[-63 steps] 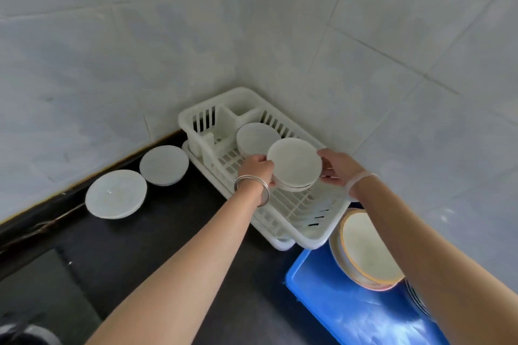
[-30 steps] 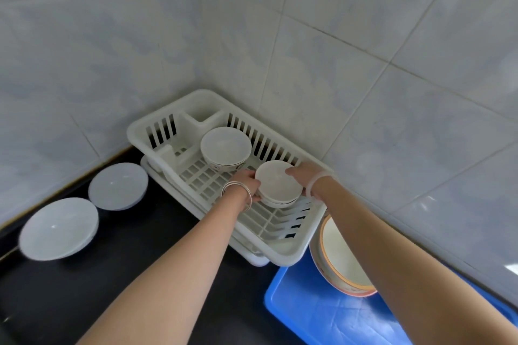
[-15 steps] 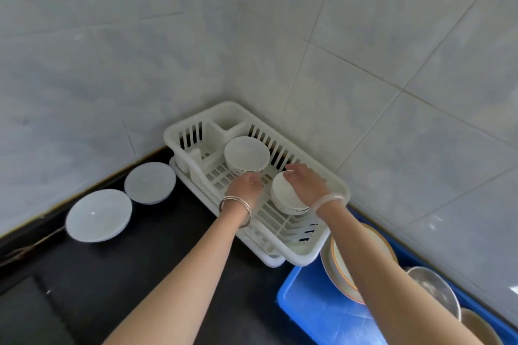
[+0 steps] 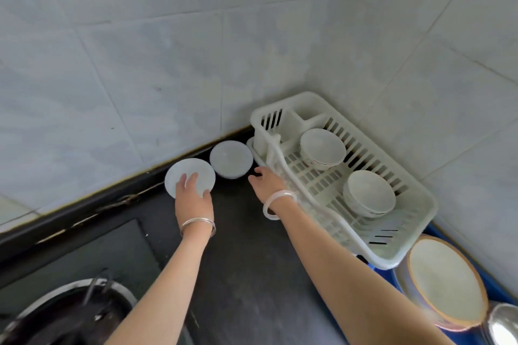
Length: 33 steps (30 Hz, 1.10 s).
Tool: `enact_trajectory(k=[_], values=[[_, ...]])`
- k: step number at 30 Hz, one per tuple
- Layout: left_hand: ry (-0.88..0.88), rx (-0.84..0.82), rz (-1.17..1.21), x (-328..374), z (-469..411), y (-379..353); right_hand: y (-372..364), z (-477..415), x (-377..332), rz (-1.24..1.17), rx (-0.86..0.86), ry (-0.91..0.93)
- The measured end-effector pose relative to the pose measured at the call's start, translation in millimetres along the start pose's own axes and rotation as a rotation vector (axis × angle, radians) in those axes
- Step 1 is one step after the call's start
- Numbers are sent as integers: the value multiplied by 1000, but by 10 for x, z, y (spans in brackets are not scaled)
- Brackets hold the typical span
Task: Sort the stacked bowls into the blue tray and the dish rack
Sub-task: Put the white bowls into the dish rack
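Two shallow white bowls stand side by side on the black counter by the wall. My left hand holds the left bowl at its near rim, fingers inside and thumb at the edge. My right hand hovers open beside the right bowl, fingertips just short of it. The white dish rack in the corner holds a far stack of bowls and a near stack of bowls. A strip of the blue tray shows at the lower right.
A large orange-rimmed dish and a metal bowl sit in the blue tray. A dark pan on a stove fills the lower left. Tiled walls close off the back and right. Bare black counter lies between my arms.
Both hands let go of the bowl stack in the rack and moved left to the two bowls on the counter. My left hand took hold of the left bowl.
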<state>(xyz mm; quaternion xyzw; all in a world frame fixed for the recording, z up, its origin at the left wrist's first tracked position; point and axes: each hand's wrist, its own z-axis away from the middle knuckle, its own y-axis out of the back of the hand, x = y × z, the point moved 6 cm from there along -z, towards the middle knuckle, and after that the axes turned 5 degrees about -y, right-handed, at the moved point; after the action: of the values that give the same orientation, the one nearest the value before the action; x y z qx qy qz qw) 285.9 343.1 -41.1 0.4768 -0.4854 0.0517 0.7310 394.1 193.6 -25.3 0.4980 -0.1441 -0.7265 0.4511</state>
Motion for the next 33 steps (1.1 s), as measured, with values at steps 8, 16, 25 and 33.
enact_trajectory(k=[8, 16, 25, 33], values=[[143, 37, 136, -578, -217, 119, -443, -553, 58, -262, -8, -219], [273, 36, 477, -717, -223, 41, -590, -674, 40, -900, -28, -395], [303, 18, 592, -788, -297, 18, -332, -408, -133, -853, 21, -201], [564, 42, 987, -757, -324, 58, -467, -305, -489, -531, -42, -103]])
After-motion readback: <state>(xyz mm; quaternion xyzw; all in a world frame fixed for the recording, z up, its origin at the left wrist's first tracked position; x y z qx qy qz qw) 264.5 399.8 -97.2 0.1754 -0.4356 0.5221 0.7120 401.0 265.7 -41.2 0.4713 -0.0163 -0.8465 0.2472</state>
